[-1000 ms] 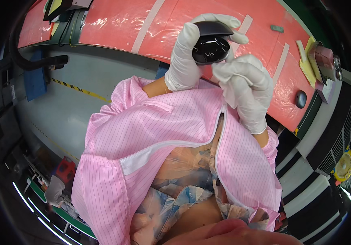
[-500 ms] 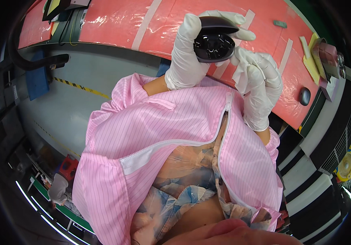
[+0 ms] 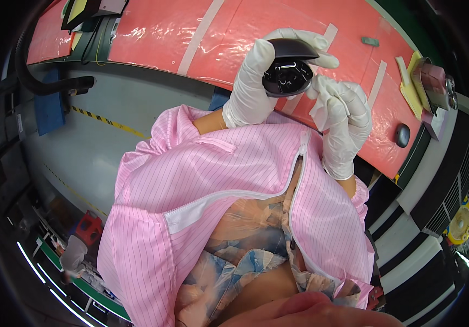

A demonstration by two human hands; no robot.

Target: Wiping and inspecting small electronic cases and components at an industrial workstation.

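Observation:
My left hand [image 3: 246, 90], in a white glove, grips a black clamshell case [image 3: 287, 77], rounded like an earbud charging case. Its lid stands raised and its glossy, hollowed inside faces me. The thumb is on the near left side, and the fingers curl behind the lid. My right hand [image 3: 350, 121], also gloved in white, pinches a crumpled white cloth [image 3: 328, 94]. Those fingertips and the cloth are at the case's right rim. Whether the cloth presses on the rim is hard to make out.
Below my hands is a table with a red plastic cover [image 3: 163, 32] and pale tape strips. On its right lie a dark oval case [image 3: 402, 135], a small green piece [image 3: 370, 41] and yellow sheets [image 3: 410, 90] beside a pinkish container [image 3: 433, 80]. A black hose [image 3: 54, 86] bends in at left.
Both hands and the case sit slightly lower in the picture, as does the table. The left hand keeps its hold on the case, and the right keeps the cloth at its rim.

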